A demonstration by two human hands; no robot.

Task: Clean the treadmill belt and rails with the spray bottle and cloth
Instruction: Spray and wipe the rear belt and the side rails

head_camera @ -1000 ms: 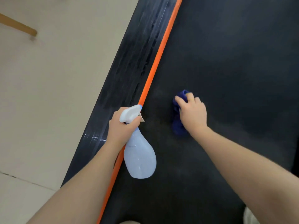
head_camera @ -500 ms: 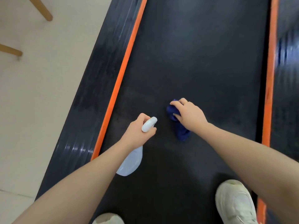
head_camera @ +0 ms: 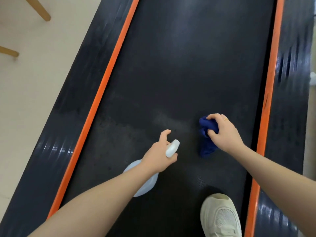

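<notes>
**Spray and cloth at work on the treadmill belt**

The left hand (head_camera: 160,157) is wrapped around the neck of 1 pale spray bottle (head_camera: 145,182), index finger lifted off toward the trigger, the white nozzle (head_camera: 172,148) aimed forward along the treadmill belt (head_camera: 188,65). That hold likely readies a squirt onto the stretch of belt ahead of the bottle, where a faint damp haze shows. Just right of the bottle, the right hand (head_camera: 222,132) clutches 1 bunched dark-blue cloth (head_camera: 206,137), pressed down on the belt, probably so it can wipe as soon as liquid lands. Flanking the belt run 2 orange strips and 2 dark side rails, the left rail (head_camera: 68,117) and the right rail (head_camera: 289,100). 1 cream sneaker (head_camera: 220,218) stands on the belt behind the cloth. 2 wooden furniture legs (head_camera: 39,11) stand on the floor beyond the left rail.
</notes>
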